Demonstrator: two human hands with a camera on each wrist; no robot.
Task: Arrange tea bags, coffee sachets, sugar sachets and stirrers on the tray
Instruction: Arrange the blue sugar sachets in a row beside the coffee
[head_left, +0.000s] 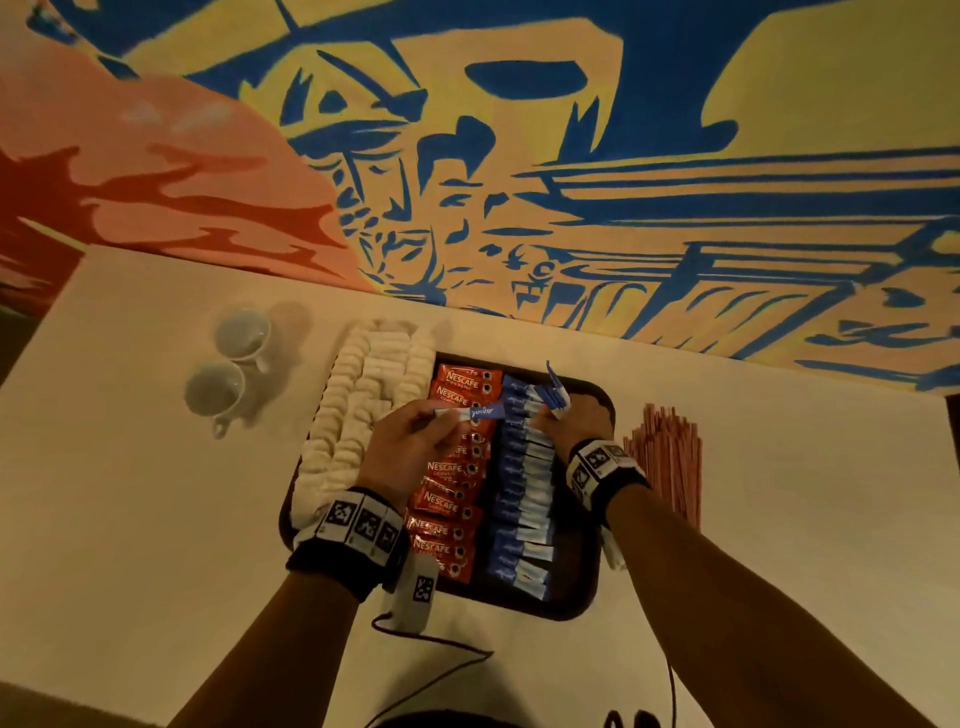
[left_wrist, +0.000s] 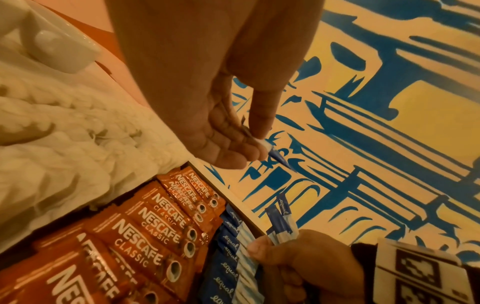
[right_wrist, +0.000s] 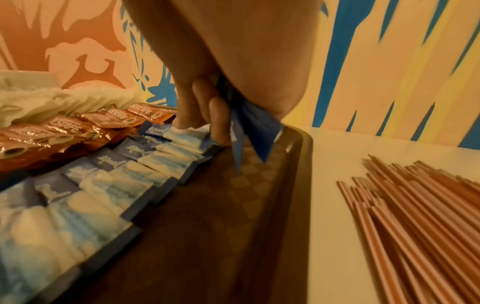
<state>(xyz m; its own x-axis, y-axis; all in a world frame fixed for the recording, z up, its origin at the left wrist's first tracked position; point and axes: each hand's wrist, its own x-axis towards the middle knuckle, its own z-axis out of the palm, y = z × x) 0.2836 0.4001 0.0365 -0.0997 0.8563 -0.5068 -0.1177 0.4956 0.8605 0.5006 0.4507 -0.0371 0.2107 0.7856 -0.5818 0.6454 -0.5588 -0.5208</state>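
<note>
Two white cups (head_left: 228, 364) stand at the far left of the pale table (head_left: 130, 519), well apart from the dark tray (head_left: 582, 597). On the tray's left side lie rows of white tea bags (head_left: 358, 410), spilling over its left rim. Next comes a column of red coffee sachets (head_left: 447, 514), overlapping one another from the far edge to the near edge. My left hand (head_left: 410, 452) hovers over that red column, thumb and fingers pinching one blue-and-white sugar sachet (head_left: 480, 412) by its white end, so that the sachet lies roughly level above the coffee. Right of the red column runs a column of sugar sachets (head_left: 522, 499), blue halves to the left, white halves to the right, lying flat on the tray. My right hand (head_left: 566, 426) rests at the far end of that column, fingers curled round a small bunch of sachets (head_left: 553, 389) that fan upward; its fingertips (right_wrist: 217, 125) touch the topmost laid sachets. The strip of tray right of the sugar column is bare, showing a checkered surface (right_wrist: 249, 185). Just beside the tray's right rim, on the table, lies a loose heap of reddish stirrers (head_left: 667, 457), none of them on the tray. A painted blue, yellow and orange wall (head_left: 571, 156) rises behind the table.
</note>
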